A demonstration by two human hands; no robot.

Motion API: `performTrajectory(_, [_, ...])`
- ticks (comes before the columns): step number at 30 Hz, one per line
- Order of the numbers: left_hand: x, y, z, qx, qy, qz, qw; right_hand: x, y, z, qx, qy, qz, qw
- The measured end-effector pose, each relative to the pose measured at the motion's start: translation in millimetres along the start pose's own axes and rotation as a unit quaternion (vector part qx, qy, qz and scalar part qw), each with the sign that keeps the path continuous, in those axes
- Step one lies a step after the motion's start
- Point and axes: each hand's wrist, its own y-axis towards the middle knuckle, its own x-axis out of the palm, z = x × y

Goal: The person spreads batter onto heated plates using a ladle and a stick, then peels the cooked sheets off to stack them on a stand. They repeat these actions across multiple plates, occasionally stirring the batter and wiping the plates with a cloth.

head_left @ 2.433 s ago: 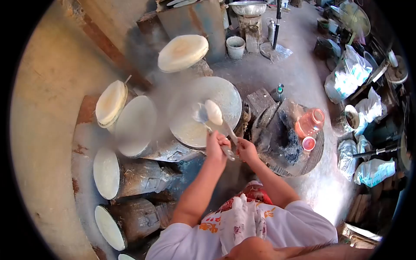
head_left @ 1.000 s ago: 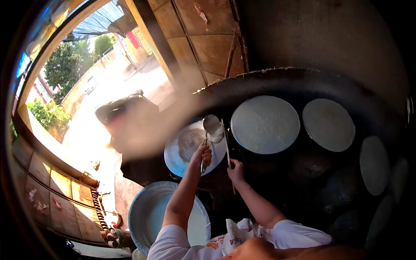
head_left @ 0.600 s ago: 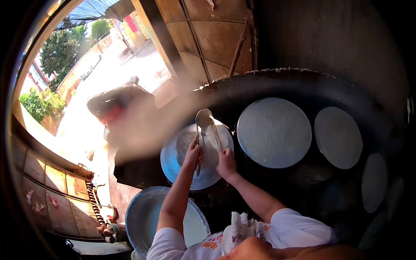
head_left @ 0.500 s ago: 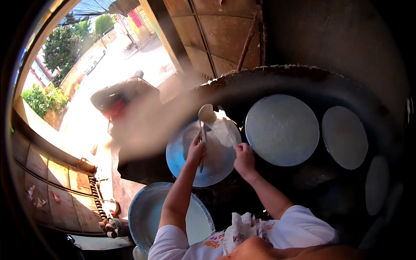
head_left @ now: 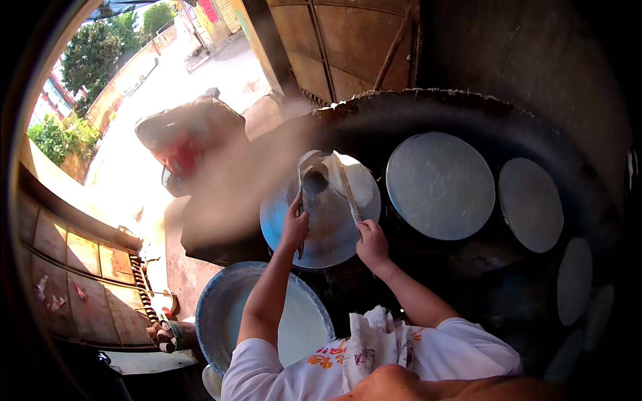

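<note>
My left hand [head_left: 295, 226] is closed round the handle of a ladle [head_left: 308, 160], its bowl over the far left part of a round pan [head_left: 281, 234]. My right hand [head_left: 372, 246] grips the handle of a flat scraper [head_left: 346, 184], which stands on edge over the same pan. Pale batter [head_left: 360, 184] covers the far right part of that pan, while the near part shows only a thin film. Just below the pan is a large blue-rimmed basin [head_left: 207, 314] holding whitish liquid. Haze blurs the pan's left side.
More round pans [head_left: 441, 186] [head_left: 531, 204] curve away to the right on a dark round stove, whose crusted rim [head_left: 428, 91] runs along the back. A cloth-covered object [head_left: 190, 127] stands at the left by the opening. Metal panels [head_left: 87, 281] are at the lower left.
The scraper has turned from lying flatter over the batter to standing on edge. The ladle has shifted slightly left and tilted. Batter shows more openly at the pan's right; the view has shifted slightly.
</note>
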Motion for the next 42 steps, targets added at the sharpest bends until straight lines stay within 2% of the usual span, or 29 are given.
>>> performTrajectory(2, [1, -1, -4, 0.019, 0.013, 0.023, 0.999, 24, 37, -4, 0.0, 0.028, -0.029, 0.999])
performTrajectory(3, [4, -1, -2, 0.023, 0.023, 0.051, 0.998, 25, 55, 1, -0.022, 0.037, 0.008, 0.999])
performTrajectory(5, [-5, -16, 7, -0.015, -0.045, 0.052, 0.997, 1, 60, 17, -0.033, -0.028, 0.044, 0.998])
performTrajectory(7, [-22, -50, 20, -0.074, -0.194, 0.012, 0.978, -20, 36, 15, 0.008, -0.01, 0.026, 1.0])
performTrajectory(9, [-33, -64, 13, -0.081, -0.312, -0.001, 0.947, 5, 28, 3, -0.002, 0.078, 0.009, 0.997])
performTrajectory(11, [-43, -69, 3, -0.079, -0.559, -0.095, 0.82, 21, 47, -1, -0.02, 0.076, -0.024, 0.997])
performTrajectory(14, [-47, -87, -3, -0.104, -0.727, -0.15, 0.662, 6, 67, 8, -0.072, 0.021, -0.032, 0.997])
performTrajectory(15, [-47, -96, -2, -0.079, -0.693, -0.14, 0.702, -11, 65, 15, -0.071, -0.006, 0.009, 0.997])
performTrajectory(17, [-34, -110, 7, -0.018, -0.63, -0.121, 0.767, -27, 63, 41, -0.054, -0.051, 0.01, 0.997])
performTrajectory(18, [-25, -116, 17, -0.026, -0.599, -0.062, 0.798, -23, 65, 45, -0.062, -0.028, -0.009, 0.998])
performTrajectory(21, [-5, -114, 21, -0.018, -0.476, 0.031, 0.879, -1, 74, 33, -0.099, 0.021, -0.077, 0.992])
performTrajectory(25, [35, -121, 38, 0.013, -0.381, 0.141, 0.913, 29, 92, 17, -0.12, 0.068, -0.159, 0.978])
performTrajectory(26, [42, -119, 41, 0.025, -0.382, 0.146, 0.912, 31, 97, 13, -0.126, 0.082, -0.183, 0.972])
performTrajectory(30, [78, -125, 47, 0.015, -0.324, 0.236, 0.916, 4, 111, 29, -0.222, 0.138, -0.212, 0.942])
performTrajectory(32, [89, -141, 49, 0.006, -0.292, 0.245, 0.924, -26, 141, 57, -0.23, 0.112, -0.18, 0.95])
performTrajectory(34, [102, -144, 45, -0.001, -0.265, 0.259, 0.929, -25, 174, 90, -0.172, 0.07, -0.161, 0.969])
performTrajectory(37, [114, -128, 46, -0.022, -0.259, 0.274, 0.926, 4, 186, 83, -0.235, 0.109, -0.242, 0.935])
performTrajectory(42, [119, -134, 51, -0.02, -0.233, 0.29, 0.928, 9, 159, 50, -0.242, 0.14, -0.322, 0.905])
